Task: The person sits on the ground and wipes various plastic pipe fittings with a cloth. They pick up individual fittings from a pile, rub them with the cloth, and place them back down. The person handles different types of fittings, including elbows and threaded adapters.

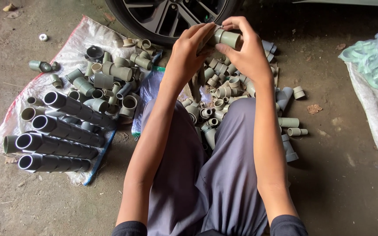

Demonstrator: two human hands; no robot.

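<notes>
Between the raised knees, both hands hold one grey pipe fitting over a heap of like parts.

Nearest the camera, grey trousers [224, 175] cover the seated person's legs. Beyond them the left hand [189, 52] and right hand [246, 50] meet, fingers clamped together on a short grey-green pipe fitting [228, 38], held clear above the loose pile of fittings [217, 96] on the ground. Left of the legs, stacked dark sockets [62, 131] lie on a white sack [73, 52]. Farthest off stands a car wheel [167, 17]; a bag of pale green rings [375, 54] sits at the right.
</notes>
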